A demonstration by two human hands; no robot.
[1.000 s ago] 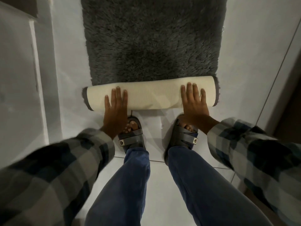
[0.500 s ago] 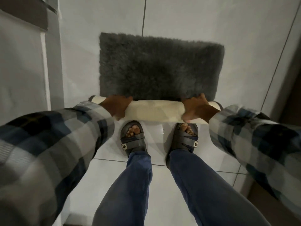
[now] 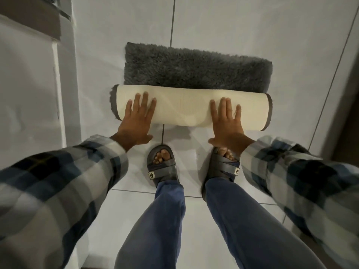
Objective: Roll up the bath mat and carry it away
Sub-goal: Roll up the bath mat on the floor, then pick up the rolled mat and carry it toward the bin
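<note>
The bath mat (image 3: pixel 196 68) lies on the white tile floor, its dark grey shaggy pile facing up over the far part. Its near part is wound into a thick roll (image 3: pixel 186 107) with the cream backing outward and grey trim at both ends. My left hand (image 3: pixel 138 118) rests flat on the roll's left part, fingers spread. Over the roll's right part my right hand (image 3: pixel 226 121) lies the same way, palm down. Neither hand grips the mat; both press on top of the roll.
My two feet in dark sandals (image 3: pixel 162 165) stand just behind the roll on the tiles. A white door frame or cabinet edge (image 3: pixel 64 74) runs along the left. A dark door edge (image 3: pixel 347 94) borders the right side.
The roll has grown thicker and moved farther along the mat, leaving less flat pile. My hands went from curled over the roll to flat on top of it.
</note>
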